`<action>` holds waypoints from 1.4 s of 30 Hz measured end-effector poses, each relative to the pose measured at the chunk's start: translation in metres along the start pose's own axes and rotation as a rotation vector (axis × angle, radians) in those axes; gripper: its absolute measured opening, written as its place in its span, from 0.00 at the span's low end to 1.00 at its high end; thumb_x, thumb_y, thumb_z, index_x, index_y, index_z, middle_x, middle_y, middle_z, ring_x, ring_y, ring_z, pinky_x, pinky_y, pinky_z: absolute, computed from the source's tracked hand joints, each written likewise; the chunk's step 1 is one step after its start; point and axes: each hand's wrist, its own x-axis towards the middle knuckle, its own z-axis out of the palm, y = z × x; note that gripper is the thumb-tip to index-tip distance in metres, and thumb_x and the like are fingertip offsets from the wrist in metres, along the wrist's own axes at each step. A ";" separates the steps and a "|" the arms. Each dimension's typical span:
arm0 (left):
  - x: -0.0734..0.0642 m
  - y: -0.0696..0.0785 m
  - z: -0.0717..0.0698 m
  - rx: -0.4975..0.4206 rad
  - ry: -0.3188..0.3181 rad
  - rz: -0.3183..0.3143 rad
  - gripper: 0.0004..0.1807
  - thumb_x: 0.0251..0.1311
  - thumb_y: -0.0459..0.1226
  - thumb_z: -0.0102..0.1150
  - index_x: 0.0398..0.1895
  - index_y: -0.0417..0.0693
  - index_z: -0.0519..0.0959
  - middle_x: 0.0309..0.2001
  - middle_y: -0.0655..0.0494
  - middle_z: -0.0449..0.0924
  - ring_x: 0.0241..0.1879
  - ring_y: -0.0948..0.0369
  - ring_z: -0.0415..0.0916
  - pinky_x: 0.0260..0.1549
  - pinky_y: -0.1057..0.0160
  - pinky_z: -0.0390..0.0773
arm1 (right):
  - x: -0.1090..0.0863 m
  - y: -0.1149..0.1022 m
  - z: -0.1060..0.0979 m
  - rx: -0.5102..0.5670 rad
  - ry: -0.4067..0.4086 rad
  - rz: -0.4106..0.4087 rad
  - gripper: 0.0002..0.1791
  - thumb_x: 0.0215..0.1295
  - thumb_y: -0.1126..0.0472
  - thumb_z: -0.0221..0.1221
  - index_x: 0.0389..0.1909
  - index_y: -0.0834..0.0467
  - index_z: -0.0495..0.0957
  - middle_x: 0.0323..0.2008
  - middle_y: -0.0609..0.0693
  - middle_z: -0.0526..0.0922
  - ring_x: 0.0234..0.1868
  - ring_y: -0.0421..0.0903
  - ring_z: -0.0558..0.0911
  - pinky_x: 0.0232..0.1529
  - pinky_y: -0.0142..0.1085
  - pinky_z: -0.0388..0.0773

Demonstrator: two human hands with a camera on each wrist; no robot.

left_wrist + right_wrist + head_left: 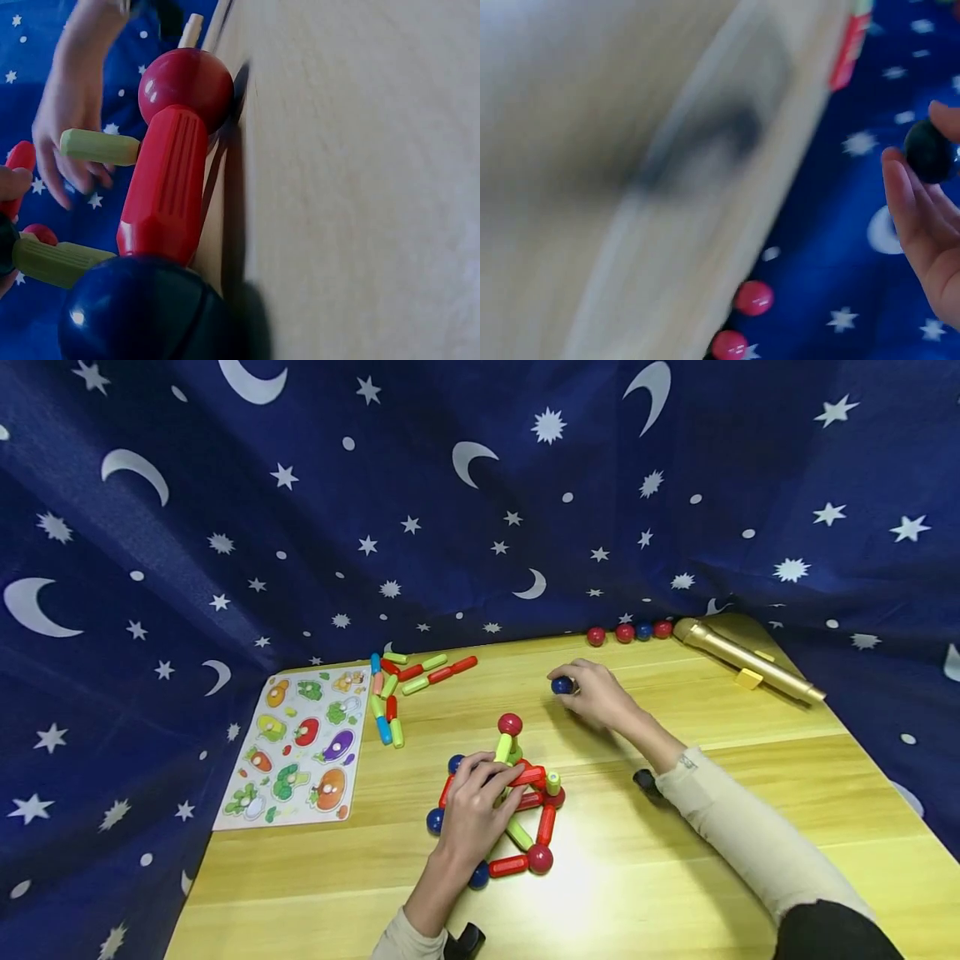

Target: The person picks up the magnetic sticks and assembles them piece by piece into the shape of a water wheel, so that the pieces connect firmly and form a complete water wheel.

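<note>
My right hand [596,695] pinches a blue ball [562,685] above the far part of the table; the same ball [928,151] looks dark between thumb and fingers in the right wrist view. A frame of red rods [509,866], green rods and red and blue balls stands near the table's middle. Over its left side, my left hand [474,802] curls its fingers around an upper red rod [528,775]. A red ball [510,723] tops the green rods. Part of the frame is hidden beneath the left hand.
Loose red, green and blue rods [415,673] lie at the back left, beside a vegetable picture board [300,747]. Several balls [625,633] line the back edge near a gold microphone [750,660]. A starry blue cloth [480,502] hangs behind.
</note>
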 end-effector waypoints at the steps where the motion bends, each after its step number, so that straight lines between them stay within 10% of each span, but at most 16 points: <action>1: -0.001 0.000 0.000 -0.001 -0.002 -0.003 0.13 0.49 0.38 0.74 0.40 0.52 0.88 0.35 0.58 0.86 0.49 0.55 0.79 0.51 0.60 0.79 | -0.011 -0.008 -0.003 0.051 0.015 -0.005 0.18 0.57 0.63 0.67 0.50 0.58 0.81 0.48 0.59 0.83 0.46 0.55 0.84 0.46 0.49 0.80; 14: 0.001 0.001 -0.003 -0.025 -0.023 -0.011 0.11 0.50 0.37 0.73 0.38 0.53 0.87 0.36 0.58 0.86 0.50 0.55 0.79 0.53 0.60 0.78 | -0.092 -0.060 -0.009 0.346 -0.029 -0.095 0.23 0.51 0.65 0.72 0.50 0.56 0.79 0.44 0.52 0.86 0.36 0.44 0.86 0.38 0.37 0.84; 42: -0.001 -0.004 -0.006 -0.054 -0.048 0.002 0.12 0.49 0.37 0.74 0.39 0.53 0.88 0.39 0.58 0.86 0.51 0.54 0.78 0.55 0.60 0.77 | -0.099 -0.059 0.001 0.320 0.016 -0.311 0.20 0.44 0.67 0.75 0.41 0.57 0.81 0.41 0.49 0.85 0.36 0.40 0.85 0.36 0.33 0.84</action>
